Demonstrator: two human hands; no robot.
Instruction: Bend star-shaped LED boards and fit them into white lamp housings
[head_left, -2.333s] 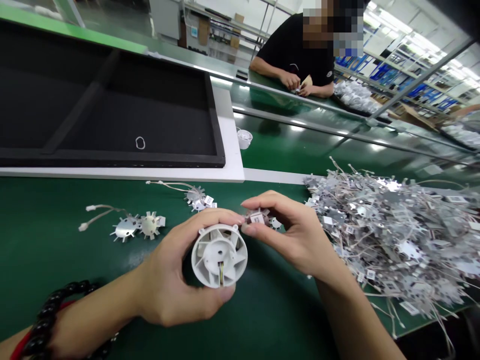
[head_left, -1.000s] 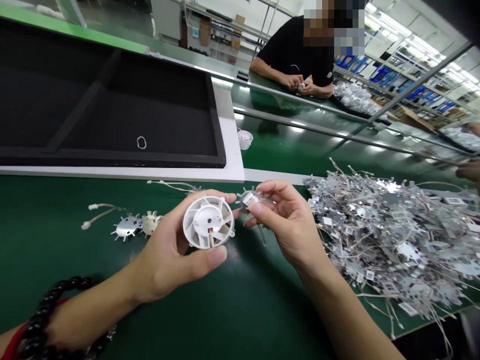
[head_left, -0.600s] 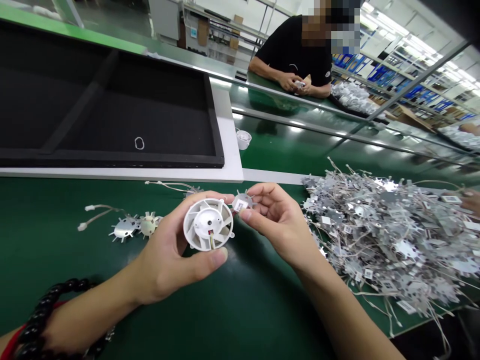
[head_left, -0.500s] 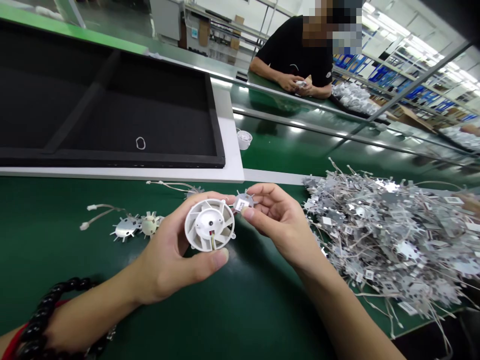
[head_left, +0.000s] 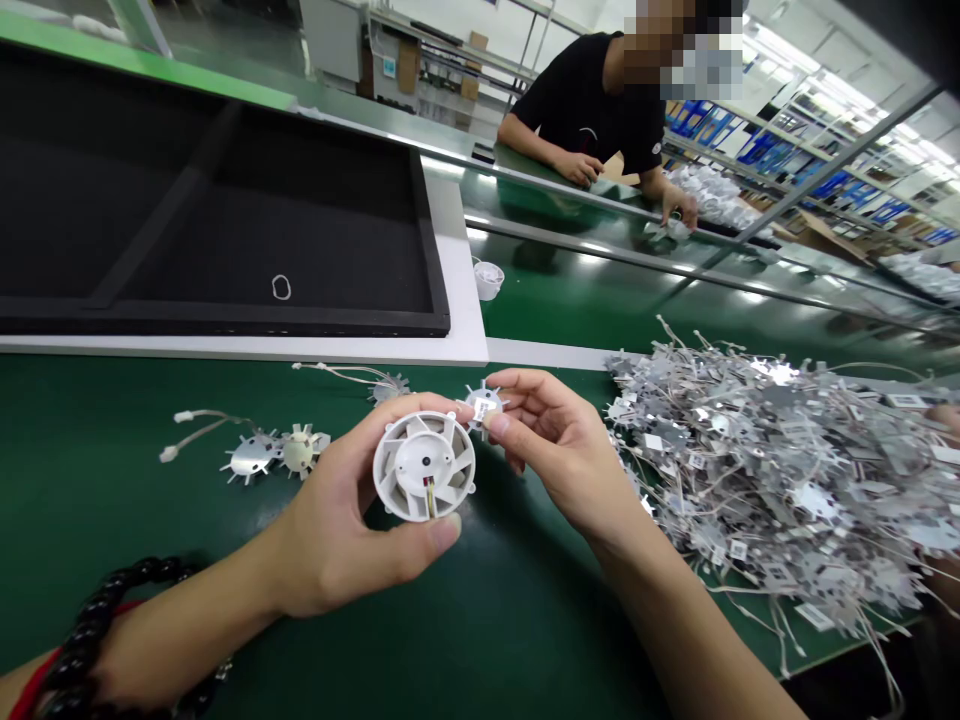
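Note:
A round white fan (head_left: pixel 424 465) with curved blades, a hub and short coloured wires is gripped between the thumb and fingers of my left hand (head_left: pixel 337 530). Its bladed side faces me. My right hand (head_left: pixel 559 440) pinches a small silver spiked metal plate (head_left: pixel 484 405) bearing a white printed label, just beyond the fan's upper right rim. Left of my left hand, two similar plates (head_left: pixel 253 456) with white cables lie on the green tabletop (head_left: pixel 480 620). Another spiked plate (head_left: pixel 388 388) sits behind my left fingers, partly hidden.
A large heap of silver plates with cables (head_left: pixel 780 480) covers the right side. A black tray (head_left: pixel 315 220) on a white board (head_left: pixel 465 300) fills the back left. Another white fan (head_left: pixel 489 279) stands beyond the board. A person (head_left: pixel 585 110) works across the bench.
The fan in my left hand has moved slightly down and right. The plate in my right hand has turned its labelled face more upright. Across the bench, the person's hands have moved apart.

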